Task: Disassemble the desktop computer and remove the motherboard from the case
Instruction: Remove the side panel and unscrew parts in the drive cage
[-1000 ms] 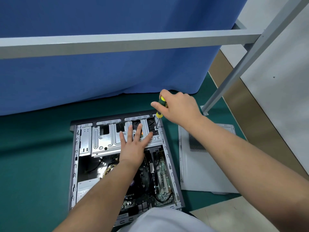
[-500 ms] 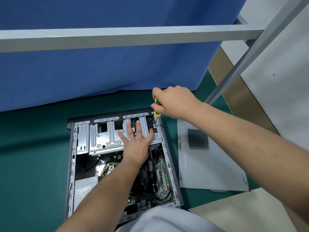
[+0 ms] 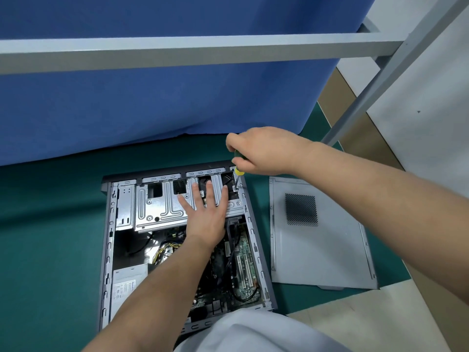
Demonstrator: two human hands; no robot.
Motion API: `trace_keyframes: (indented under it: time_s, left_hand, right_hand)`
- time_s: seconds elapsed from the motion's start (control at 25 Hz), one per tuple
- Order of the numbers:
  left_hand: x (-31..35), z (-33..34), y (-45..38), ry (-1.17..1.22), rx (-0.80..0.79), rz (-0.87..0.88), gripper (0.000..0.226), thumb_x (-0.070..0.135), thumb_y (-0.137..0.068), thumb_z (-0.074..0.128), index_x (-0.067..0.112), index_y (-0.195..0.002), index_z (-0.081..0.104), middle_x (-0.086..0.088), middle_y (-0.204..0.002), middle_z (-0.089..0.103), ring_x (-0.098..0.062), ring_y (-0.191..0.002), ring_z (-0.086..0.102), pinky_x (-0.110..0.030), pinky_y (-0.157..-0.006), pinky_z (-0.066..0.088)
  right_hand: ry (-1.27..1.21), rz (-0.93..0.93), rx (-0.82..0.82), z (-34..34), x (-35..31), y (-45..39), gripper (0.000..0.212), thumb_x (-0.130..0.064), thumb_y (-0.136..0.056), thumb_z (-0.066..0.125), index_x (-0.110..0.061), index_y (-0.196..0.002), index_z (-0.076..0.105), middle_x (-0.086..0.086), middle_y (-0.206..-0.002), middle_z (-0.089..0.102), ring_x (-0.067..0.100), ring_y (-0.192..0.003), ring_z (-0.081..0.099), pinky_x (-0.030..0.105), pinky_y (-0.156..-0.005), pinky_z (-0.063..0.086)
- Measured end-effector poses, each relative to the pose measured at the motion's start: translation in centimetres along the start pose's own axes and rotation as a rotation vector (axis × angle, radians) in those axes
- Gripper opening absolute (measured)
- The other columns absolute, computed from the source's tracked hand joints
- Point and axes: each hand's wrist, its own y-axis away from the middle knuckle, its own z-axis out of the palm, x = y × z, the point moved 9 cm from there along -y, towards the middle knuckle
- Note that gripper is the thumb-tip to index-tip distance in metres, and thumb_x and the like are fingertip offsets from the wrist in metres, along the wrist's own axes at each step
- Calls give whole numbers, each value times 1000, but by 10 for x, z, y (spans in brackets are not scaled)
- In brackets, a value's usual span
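An open grey computer case (image 3: 107,250) lies flat on the green mat. A silver drive cage (image 3: 157,207) spans its far end. The green motherboard (image 3: 245,265) shows at the near right, with a power supply (image 3: 127,283) at the near left. My left hand (image 3: 205,214) lies flat on the drive cage, fingers spread. My right hand (image 3: 264,151) grips a yellow and green screwdriver (image 3: 238,168), held upright. Its tip sits at the cage's far right corner.
The removed side panel (image 3: 330,250) lies on the mat right of the case. A grey metal frame bar (image 3: 177,52) crosses overhead, with a slanted leg (image 3: 380,85) at right. Blue cloth (image 3: 152,110) hangs behind. A light garment (image 3: 253,331) fills the bottom edge.
My right hand has shifted slightly around the screwdriver handle, whose tip stays at the cage corner. My left hand stays pressed on the cage. The view has drifted a little.
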Motion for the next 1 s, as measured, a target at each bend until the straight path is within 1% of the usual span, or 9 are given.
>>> trace_keyframes:
  time_s: [0.08,0.24,0.4,0.56,0.68,0.72,0.8,0.88,1.0]
  left_hand:
    - [1,0,0,-3,-4,6,102,22,-87,52,27,-155,-23,-23,-168,-6,-61,-147,-14,-87,-99,-11]
    - [1,0,0,-13,-13,6,103,22,-87,54,30,-156,-22,-22,-169,-8,-61,-147,-16,-87,-97,-14]
    - [0,2,-1,-18,-12,10,104,19,-86,52,30,-155,-25,-23,-168,-10,-61,-146,-19,-87,-98,-13]
    - [0,2,-1,-15,-14,10,103,20,-86,53,30,-156,-23,-23,-168,-10,-61,-146,-18,-87,-99,-11]
    - [1,2,-1,-12,-14,14,103,18,-86,52,30,-155,-24,-23,-168,-10,-61,-146,-18,-87,-99,-11]
    - [1,2,-1,-14,-14,15,103,19,-86,52,30,-155,-24,-23,-168,-10,-61,-146,-19,-87,-99,-12]
    - [1,2,-1,-16,-13,15,102,20,-87,52,30,-155,-24,-23,-168,-10,-61,-146,-19,-87,-99,-12]
    - [1,1,0,-13,-11,14,101,21,-88,52,30,-156,-23,-23,-168,-9,-61,-146,-17,-87,-100,-10]
    - [1,1,0,-11,-12,15,101,20,-88,52,30,-156,-23,-23,-168,-10,-61,-146,-18,-87,-100,-10]
  right_hand:
    - [-79,-52,-41,1,-4,2,31,-40,-95,48,-15,-114,49,1,-91,59,29,-85,55,41,-69,49]
    - [116,218,45,-4,18,-1,43,-64,-101,26,-23,-95,39,0,-66,42,30,-62,46,33,-51,30]
    - [-82,-62,-45,2,-5,-2,24,-40,-93,47,-19,-105,44,-1,-85,50,28,-83,52,37,-65,40]
    - [110,216,83,-6,15,-3,47,-65,-100,30,-19,-97,38,-1,-65,40,29,-61,43,32,-50,23]
    - [-62,40,-6,0,4,-4,23,-40,-95,47,-18,-101,45,0,-78,47,30,-79,53,35,-59,36]
    - [-124,-17,-34,1,-1,-2,24,-38,-91,51,-19,-106,46,-1,-86,49,28,-83,52,36,-65,40]
    - [-99,84,-4,0,7,-2,36,-51,-94,46,-19,-109,41,0,-84,50,27,-73,50,36,-60,39]
    - [44,235,52,-4,19,-2,43,-61,-101,33,-18,-104,36,0,-70,45,27,-61,46,33,-52,28]
    - [-170,47,-55,4,6,-1,22,-37,-94,51,-22,-107,43,-1,-89,49,28,-82,52,35,-62,34]
